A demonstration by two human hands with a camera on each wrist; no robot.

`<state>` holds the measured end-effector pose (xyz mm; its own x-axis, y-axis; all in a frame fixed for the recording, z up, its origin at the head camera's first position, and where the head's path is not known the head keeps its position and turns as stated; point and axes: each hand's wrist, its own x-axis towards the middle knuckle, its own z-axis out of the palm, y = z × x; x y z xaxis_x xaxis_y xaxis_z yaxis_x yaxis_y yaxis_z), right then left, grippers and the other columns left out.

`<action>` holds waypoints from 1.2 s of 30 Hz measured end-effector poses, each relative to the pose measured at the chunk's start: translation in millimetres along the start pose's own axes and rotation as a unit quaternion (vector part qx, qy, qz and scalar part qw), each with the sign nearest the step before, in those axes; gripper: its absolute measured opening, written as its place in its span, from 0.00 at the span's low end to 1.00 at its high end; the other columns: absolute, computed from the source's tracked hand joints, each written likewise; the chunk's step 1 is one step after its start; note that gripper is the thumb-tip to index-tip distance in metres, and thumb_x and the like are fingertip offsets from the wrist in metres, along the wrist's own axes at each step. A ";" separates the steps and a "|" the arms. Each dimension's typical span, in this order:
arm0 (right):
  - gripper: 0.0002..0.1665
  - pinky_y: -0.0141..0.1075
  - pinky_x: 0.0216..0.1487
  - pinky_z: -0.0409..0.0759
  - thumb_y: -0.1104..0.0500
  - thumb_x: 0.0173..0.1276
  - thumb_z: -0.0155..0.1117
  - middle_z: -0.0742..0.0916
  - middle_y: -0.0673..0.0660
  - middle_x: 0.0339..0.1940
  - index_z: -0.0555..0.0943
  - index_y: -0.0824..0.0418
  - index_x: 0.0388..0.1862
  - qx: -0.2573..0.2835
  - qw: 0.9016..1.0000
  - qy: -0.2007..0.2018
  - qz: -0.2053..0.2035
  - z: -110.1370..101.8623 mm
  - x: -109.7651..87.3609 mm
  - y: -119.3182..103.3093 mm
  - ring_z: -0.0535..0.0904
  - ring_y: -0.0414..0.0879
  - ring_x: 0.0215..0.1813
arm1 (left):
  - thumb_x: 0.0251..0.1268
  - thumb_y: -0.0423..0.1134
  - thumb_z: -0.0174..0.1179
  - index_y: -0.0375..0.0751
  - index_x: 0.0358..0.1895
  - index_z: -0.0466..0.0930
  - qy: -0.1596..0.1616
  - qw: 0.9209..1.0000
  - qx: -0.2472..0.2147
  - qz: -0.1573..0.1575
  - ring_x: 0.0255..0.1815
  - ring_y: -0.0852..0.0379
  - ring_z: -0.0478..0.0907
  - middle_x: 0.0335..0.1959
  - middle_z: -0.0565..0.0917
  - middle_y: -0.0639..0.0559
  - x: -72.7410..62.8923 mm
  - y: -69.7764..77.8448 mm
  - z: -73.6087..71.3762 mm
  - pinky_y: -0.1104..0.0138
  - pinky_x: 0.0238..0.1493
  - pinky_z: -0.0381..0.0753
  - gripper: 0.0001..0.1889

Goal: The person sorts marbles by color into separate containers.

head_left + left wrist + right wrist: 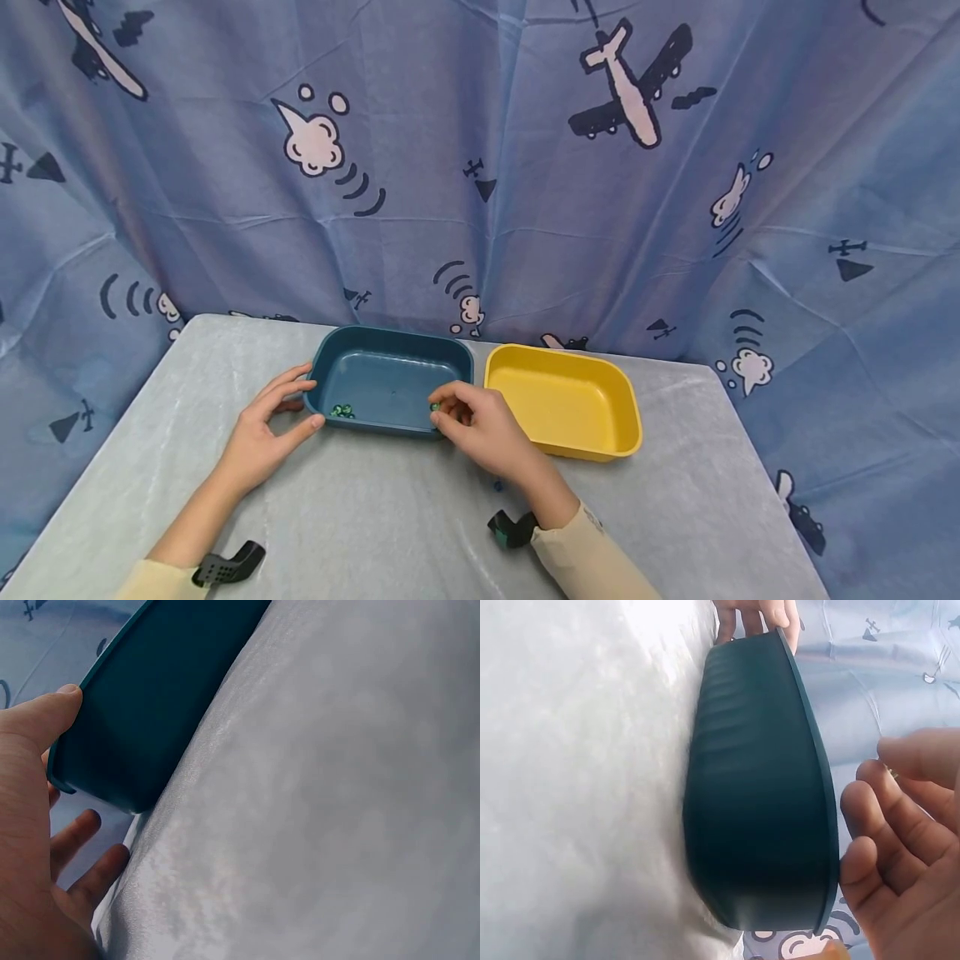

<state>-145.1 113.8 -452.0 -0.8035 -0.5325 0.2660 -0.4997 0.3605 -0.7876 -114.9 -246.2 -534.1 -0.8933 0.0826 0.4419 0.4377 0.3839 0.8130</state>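
A dark teal tub (390,430) stands on the table, with a few small, shiny green bead-like pieces (342,411) in its near left corner. My left hand (258,437) is at the tub's left end; its thumb touches the near rim and its extended fingers spread along the end wall. Over the tub's near right corner, my right hand (480,421) pinches a small green bead-like piece (435,407) between thumb and fingertips. In the right wrist view, that piece is mostly hidden by the fingers, with the little finger (860,859) right at the tub's rim.
A yellow tub (562,400) stands just right of the teal one, with bare floor showing inside. A small dark blue piece (498,486) lies on the pale cloth-covered table (375,517) under my right wrist. A patterned blue curtain (420,167) hangs behind.
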 end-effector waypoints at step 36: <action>0.08 0.35 0.33 0.79 0.59 0.80 0.72 0.86 0.45 0.34 0.88 0.54 0.54 0.005 0.999 -0.009 0.045 2.8 13.1 3.3 0.78 0.44 0.32 | 0.66 0.23 0.75 0.34 0.69 0.82 -0.001 1.000 -0.007 0.000 0.71 0.67 0.75 0.82 0.71 0.47 0.5 0.5 -0.3 0.74 0.61 0.80 0.28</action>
<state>-156.4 105.9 -452.6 -0.8397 -0.5112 0.1835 -0.4217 0.4007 -0.8134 -115.1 -246.2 -533.4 -0.8936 0.0836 0.4410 0.4386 0.3716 0.8183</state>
